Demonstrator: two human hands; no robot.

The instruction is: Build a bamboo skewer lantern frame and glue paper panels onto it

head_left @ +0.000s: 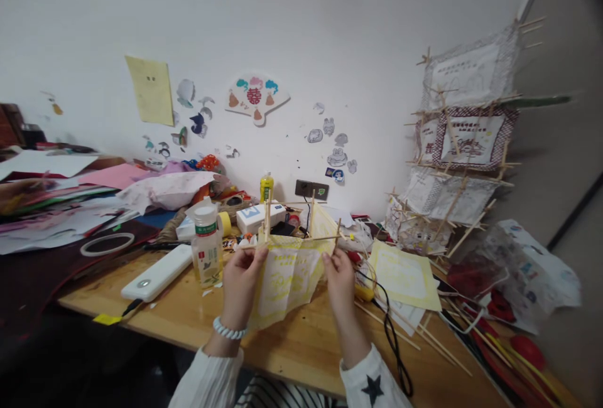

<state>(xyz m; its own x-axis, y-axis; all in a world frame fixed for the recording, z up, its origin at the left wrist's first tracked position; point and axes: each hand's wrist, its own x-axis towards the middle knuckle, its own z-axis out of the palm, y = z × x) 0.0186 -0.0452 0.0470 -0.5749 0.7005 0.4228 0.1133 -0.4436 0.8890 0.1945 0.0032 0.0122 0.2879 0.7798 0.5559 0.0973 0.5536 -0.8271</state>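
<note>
Between my two hands hangs a thin yellow-bordered paper sheet [287, 276] with yellow print, along the front of a small frame of wooden sticks [312, 213]. My left hand [242, 282] pinches the sheet's upper left corner beside an upright stick. At the upper right corner, my right hand [340, 279] has its fingers closed on the sheet's edge near another stick. A second yellow panel [326, 223] shows on the frame's far side. Another printed yellow sheet [402, 275] lies on the table to the right of my right hand.
A plastic bottle [206, 248] and a white power bank [157, 273] stand left of my hands. Loose sticks [436, 342] and a black cable [391, 332] lie at right. Behind them rises a tiered stick-and-paper lantern [471, 138]. At far left, a person's hand [19, 194] is over papers.
</note>
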